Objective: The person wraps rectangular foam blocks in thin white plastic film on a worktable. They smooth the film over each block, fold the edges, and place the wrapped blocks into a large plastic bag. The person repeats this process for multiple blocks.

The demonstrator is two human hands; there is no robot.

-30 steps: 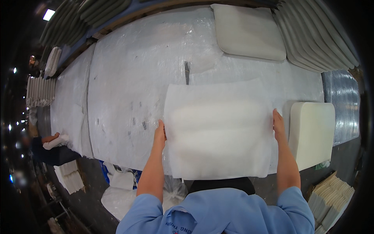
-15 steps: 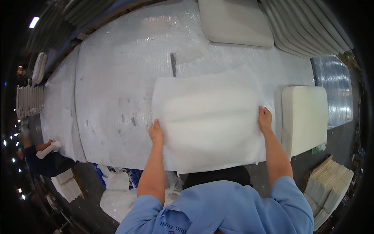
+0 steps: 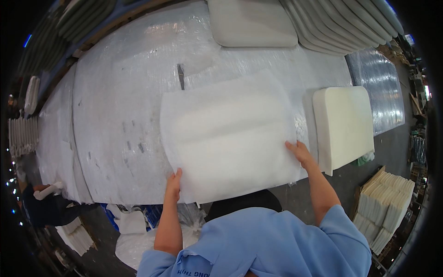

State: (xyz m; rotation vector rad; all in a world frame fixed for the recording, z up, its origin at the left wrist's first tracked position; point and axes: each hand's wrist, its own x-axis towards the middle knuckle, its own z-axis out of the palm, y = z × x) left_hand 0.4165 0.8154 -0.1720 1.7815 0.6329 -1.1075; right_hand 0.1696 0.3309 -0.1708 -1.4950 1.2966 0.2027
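Observation:
A soft white sheet (image 3: pixel 230 171) lies before me on the plastic-wrapped table, with a low crease across a raised, padded-looking middle; whatever is underneath it is hidden. My left hand (image 3: pixel 173 185) is at its near left edge, fingers stretched forward alongside the sheet. At its right edge is my right hand (image 3: pixel 301 154), thumb and forefinger apart, touching or just over the border. Neither hand visibly grips the sheet, though some fingers are hidden. Beyond the sheet, a dark narrow strip (image 3: pixel 181 76) shows on the table cover.
A cream rounded pad stack (image 3: pixel 346 124) stands at the right table edge. Grey padded panels (image 3: pixel 254 25) and a leaning row (image 3: pixel 337 23) occupy the far side. Boxed white pieces (image 3: pixel 385 203) sit on the right floor. Another person (image 3: pixel 44 205) works at the left.
Both my hands have slid nearer to me along the sheet's sides and loosened from its edges. The view has turned slightly, shifting the scene left.

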